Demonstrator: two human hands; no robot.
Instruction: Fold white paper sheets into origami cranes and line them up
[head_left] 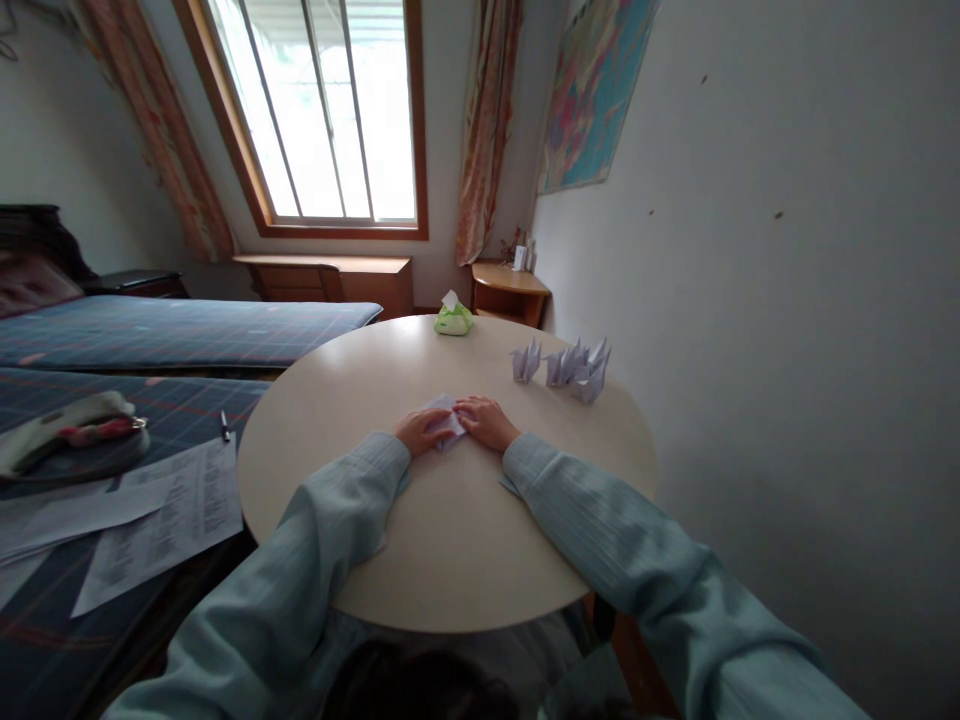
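A small folded piece of white paper (444,412) lies flat near the middle of a round beige table (450,540). My left hand (421,431) rests on its left side with the fingers curled down on it. From the right, my right hand (484,420) presses on the paper's edge with bent fingers. Both hands touch the paper and almost meet over it. Light blue-green sleeves cover both arms.
Several folded paper figures (570,366) stand at the table's far right, near the wall. A green tissue pack (454,318) sits at the far edge. Beds with printed sheets (161,520), a pen (224,427) and a pouch (71,425) lie to the left.
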